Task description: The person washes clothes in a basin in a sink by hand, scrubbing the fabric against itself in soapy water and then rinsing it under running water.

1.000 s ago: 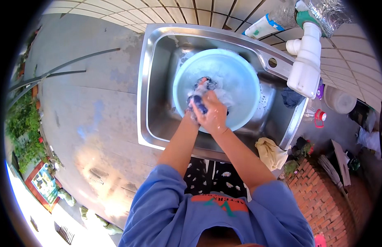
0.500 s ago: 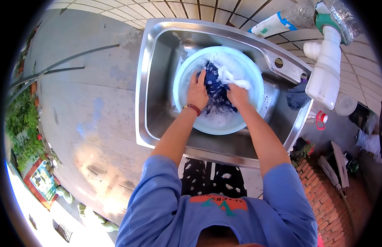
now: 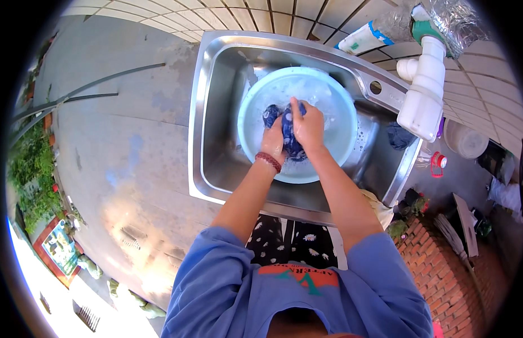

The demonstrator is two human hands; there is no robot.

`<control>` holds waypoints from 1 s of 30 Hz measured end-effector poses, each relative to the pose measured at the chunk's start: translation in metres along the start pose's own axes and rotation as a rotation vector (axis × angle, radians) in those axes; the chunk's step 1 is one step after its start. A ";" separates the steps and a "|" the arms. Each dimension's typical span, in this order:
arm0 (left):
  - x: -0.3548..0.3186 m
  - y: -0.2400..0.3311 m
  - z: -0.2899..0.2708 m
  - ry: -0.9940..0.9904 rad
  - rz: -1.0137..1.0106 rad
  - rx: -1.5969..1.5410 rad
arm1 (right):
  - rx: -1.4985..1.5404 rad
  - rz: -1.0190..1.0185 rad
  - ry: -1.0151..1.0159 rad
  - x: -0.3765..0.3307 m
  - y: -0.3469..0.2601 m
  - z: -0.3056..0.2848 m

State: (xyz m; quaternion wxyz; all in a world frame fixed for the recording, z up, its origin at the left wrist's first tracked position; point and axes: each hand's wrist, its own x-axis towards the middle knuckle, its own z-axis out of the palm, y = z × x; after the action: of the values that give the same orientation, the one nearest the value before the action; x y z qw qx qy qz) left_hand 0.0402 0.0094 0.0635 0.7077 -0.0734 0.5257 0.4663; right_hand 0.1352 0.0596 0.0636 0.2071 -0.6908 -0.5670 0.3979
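A bunched wet dark blue cloth with pale spots is gripped between my two hands over the light blue round basin. My left hand, a reddish beaded bracelet at its wrist, is closed round the left part, and a small bulge of cloth sticks out past its fingers. My right hand is closed on the upper right part, its thumb side upward. Both hands are close together near the middle of the basin. Soapy water with white foam lies under and around them.
The basin stands in a stainless steel sink. A dark wet cloth lies at the sink's right end. Beyond it hangs a white plastic drain pipe. Tiled wall runs behind the sink; a red-handled bottle is on the right.
My hands have drawn together, and the spread cloth is now gathered into a tight bunch between them. The white foam heap beside my right hand has thinned out. The view has shifted slightly.
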 end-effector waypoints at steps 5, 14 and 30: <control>0.013 0.023 -0.029 0.148 0.081 0.149 | -0.052 0.053 0.059 0.007 0.068 -0.013; 0.054 -0.015 -0.031 -0.059 0.194 0.380 | -0.327 -0.028 -0.009 0.015 0.071 0.003; 0.016 0.021 -0.010 0.014 0.129 -0.014 | -0.222 -0.118 -0.034 0.023 0.051 -0.013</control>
State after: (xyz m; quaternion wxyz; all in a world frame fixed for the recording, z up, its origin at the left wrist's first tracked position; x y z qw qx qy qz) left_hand 0.0180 0.0242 0.0547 0.6719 -0.0475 0.5312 0.5139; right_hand 0.1779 0.0701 0.0268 0.1429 -0.6679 -0.6508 0.3317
